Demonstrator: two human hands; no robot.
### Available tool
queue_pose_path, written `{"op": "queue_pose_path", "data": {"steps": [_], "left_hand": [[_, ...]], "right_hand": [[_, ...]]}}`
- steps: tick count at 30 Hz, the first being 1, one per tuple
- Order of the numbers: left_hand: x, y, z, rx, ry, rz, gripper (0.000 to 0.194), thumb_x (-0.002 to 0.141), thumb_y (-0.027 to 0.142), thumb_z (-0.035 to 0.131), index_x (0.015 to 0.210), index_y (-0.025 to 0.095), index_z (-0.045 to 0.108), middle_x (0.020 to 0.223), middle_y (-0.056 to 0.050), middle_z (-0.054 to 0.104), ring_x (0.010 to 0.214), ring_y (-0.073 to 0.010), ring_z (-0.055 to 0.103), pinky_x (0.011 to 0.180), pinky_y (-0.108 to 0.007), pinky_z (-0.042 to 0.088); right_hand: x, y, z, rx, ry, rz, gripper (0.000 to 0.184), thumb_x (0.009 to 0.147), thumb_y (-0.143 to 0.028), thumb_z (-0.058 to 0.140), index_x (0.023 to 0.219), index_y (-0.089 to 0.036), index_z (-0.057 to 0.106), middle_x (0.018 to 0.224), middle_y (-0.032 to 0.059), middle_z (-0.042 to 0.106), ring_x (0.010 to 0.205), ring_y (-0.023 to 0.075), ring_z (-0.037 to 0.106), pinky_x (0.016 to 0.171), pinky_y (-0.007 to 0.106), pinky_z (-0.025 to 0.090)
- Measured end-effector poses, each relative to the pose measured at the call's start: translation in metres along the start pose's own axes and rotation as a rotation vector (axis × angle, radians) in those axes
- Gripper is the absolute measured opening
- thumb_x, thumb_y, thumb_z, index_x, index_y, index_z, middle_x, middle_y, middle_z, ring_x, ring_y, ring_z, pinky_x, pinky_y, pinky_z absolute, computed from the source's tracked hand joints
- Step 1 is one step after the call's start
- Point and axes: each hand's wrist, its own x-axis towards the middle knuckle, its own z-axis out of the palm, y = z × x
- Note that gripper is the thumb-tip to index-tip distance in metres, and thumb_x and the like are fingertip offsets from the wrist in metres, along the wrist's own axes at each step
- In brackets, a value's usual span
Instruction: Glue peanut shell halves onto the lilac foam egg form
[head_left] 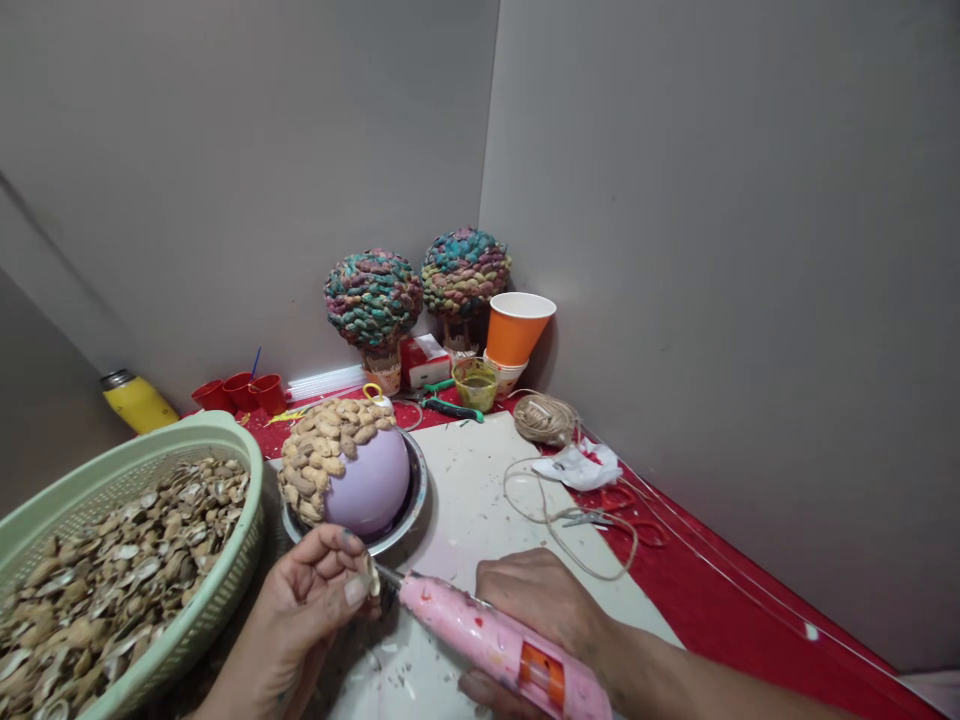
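Between the thumb and fingers of my left hand (319,595) is a peanut shell (373,577), pinched at its edge. My right hand (540,605) grips a pink hot glue gun (480,635), whose nozzle points left and meets or nearly meets the shell. Just beyond my hands, a lilac ball (371,485) rests in a metal bowl (420,500). Peanut shells (315,450) cover its left and top parts, while its right front is bare. To the left stands a green basket (251,490) full of loose shells (142,560).
Two painted shell-covered balls on cup bases (373,298) stand at the back. Orange paper cups (520,330), a twine roll (546,418), red scissors (637,530), pliers (454,408), small red cups (266,393) and a yellow bottle (139,400) lie around the white board (480,480).
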Motion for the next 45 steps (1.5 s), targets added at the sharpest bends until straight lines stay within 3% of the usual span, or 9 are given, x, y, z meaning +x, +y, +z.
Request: {"op": "queue_pose_path", "data": {"steps": [19,27,40,45], "left_hand": [[-0.001,0.003,0.001,-0.008,-0.016,0.031,0.024,0.074,0.018,0.08,0.093,0.018,0.065,0.079,-0.001,0.064,0.071,-0.0118,0.057,0.071,-0.023,0.048],[0.001,0.002,0.0,-0.017,-0.031,0.044,0.023,0.077,0.016,0.077,0.096,0.02,0.065,0.081,-0.001,0.064,0.073,-0.0119,0.059,0.073,-0.024,0.049],[-0.001,0.004,0.0,-0.014,-0.037,0.06,0.022,0.078,0.016,0.076,0.097,0.019,0.064,0.083,-0.001,0.064,0.073,-0.011,0.058,0.074,-0.023,0.05],[0.0,0.004,0.0,-0.013,-0.035,0.057,0.022,0.078,0.016,0.077,0.096,0.02,0.064,0.083,-0.001,0.065,0.073,-0.0109,0.058,0.073,-0.023,0.05]], "right_hand": [[-0.016,0.005,0.007,0.101,-0.122,0.078,0.046,0.09,-0.056,0.044,0.059,-0.022,0.043,0.05,-0.0053,0.043,0.042,0.0095,0.038,0.043,0.027,0.026],[-0.008,0.002,0.001,0.086,-0.072,0.031,0.046,0.092,-0.054,0.041,0.057,-0.023,0.04,0.048,-0.0068,0.04,0.04,0.0089,0.033,0.041,0.027,0.023],[-0.011,-0.001,0.005,0.028,-0.151,0.074,0.046,0.086,-0.055,0.051,0.055,-0.022,0.043,0.045,-0.0062,0.04,0.038,0.009,0.033,0.041,0.029,0.02],[-0.011,-0.001,0.004,0.043,-0.133,0.074,0.053,0.092,-0.058,0.037,0.053,-0.022,0.042,0.045,-0.0054,0.039,0.039,0.0099,0.032,0.041,0.03,0.02]]}}
